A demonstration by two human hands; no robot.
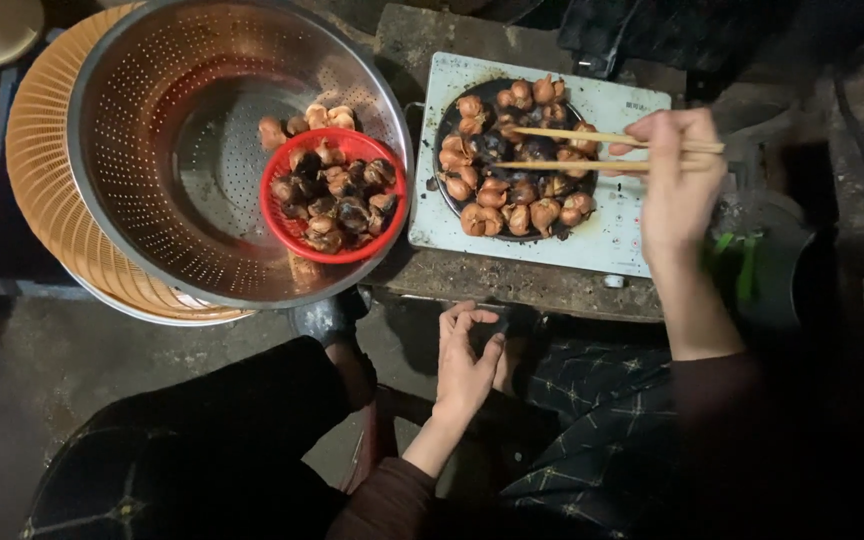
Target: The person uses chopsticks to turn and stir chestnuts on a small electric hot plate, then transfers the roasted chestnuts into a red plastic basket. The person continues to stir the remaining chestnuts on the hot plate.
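My right hand [677, 175] grips a pair of wooden chopsticks [562, 148], whose tips reach left over a round dark hotplate [449, 110] covered with several browned, charred chestnuts [512, 195]. The hotplate sits in a white electric cooker [617, 225]. My left hand [465, 362] rests near my knee below the cooker, fingers loosely curled, holding nothing. A small red basket [277, 225] with roasted chestnuts lies inside a large steel colander [152, 150] at the left; a few loose chestnuts [312, 120] lie behind it.
The colander rests on an orange woven tray [42, 180]. The cooker stands on a rough stone slab [512, 285]. A green-topped object [742, 270] lies right of the cooker. My dark trouser legs [212, 440] fill the foreground above a concrete floor [72, 350].
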